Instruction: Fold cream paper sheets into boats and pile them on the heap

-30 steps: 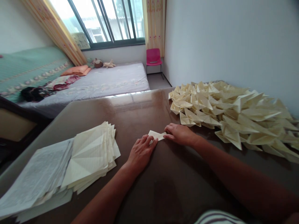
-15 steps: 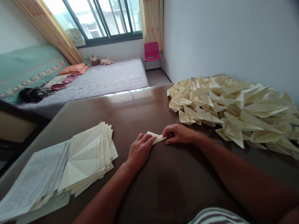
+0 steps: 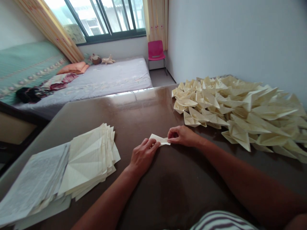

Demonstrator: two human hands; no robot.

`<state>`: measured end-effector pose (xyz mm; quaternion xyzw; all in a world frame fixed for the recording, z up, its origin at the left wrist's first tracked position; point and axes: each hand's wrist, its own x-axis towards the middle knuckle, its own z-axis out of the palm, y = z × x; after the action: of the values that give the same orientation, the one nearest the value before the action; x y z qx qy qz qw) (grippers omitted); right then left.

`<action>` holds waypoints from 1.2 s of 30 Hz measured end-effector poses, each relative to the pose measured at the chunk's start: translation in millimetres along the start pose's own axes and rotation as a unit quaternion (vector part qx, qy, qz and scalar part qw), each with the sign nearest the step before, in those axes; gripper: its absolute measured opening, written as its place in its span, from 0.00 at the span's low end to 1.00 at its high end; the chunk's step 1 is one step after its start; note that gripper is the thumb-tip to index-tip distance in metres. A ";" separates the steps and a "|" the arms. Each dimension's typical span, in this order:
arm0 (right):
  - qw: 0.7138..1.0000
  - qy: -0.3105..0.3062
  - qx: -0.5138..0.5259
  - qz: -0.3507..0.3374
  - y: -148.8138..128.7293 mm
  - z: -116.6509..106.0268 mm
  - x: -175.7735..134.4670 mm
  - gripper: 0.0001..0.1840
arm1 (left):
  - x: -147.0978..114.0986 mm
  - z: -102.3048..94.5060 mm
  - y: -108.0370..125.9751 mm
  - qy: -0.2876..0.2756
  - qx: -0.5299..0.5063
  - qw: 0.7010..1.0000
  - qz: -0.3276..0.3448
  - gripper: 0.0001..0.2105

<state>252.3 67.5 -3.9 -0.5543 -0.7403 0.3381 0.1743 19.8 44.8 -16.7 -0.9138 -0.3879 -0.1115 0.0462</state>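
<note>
The left hand [image 3: 143, 155], fingers curled together, holds the left part of a small folded paper [image 3: 160, 140] against the bench [image 3: 129, 118]. The right hand [image 3: 181, 136] has thumb and fingertips drawn together on the paper's right end; its other fingers are bent in toward the palm. The paper lies between the two hands, a pointed corner showing past the left fingers.

Left of the left hand is a stack of creased cream sheets [image 3: 88, 156], fanned at the edges, overlapping a stack of grey sheets [image 3: 40, 175]. Right of the right hand, a broad heap of folded cream shapes [image 3: 235, 108] spreads toward the wall [image 3: 227, 35].

Beyond the bench are a bed [image 3: 120, 73], a pink chair [image 3: 155, 50] and a window [image 3: 115, 19] between patterned curtains [image 3: 157, 24].
</note>
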 end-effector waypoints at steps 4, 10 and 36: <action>0.999 0.011 -0.005 -0.049 2.7 0.6 0.0 0.07 | 2.1 -0.7 -0.1 -0.007 -0.018 0.999 -0.030 0.11; 0.982 -0.061 -0.056 -0.171 2.0 -11.7 -6.2 0.12 | 3.4 -0.5 -0.4 -0.012 -0.041 0.998 -0.048 0.12; 0.992 0.048 -0.117 -0.031 -7.6 11.4 -5.8 0.08 | 6.2 13.4 -18.2 0.000 -0.119 0.989 -0.090 0.23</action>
<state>241.6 57.4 -6.0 -0.5631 -0.7823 0.2172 0.1540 13.1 64.1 -28.3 -0.8739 -0.4529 -0.1608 -0.0730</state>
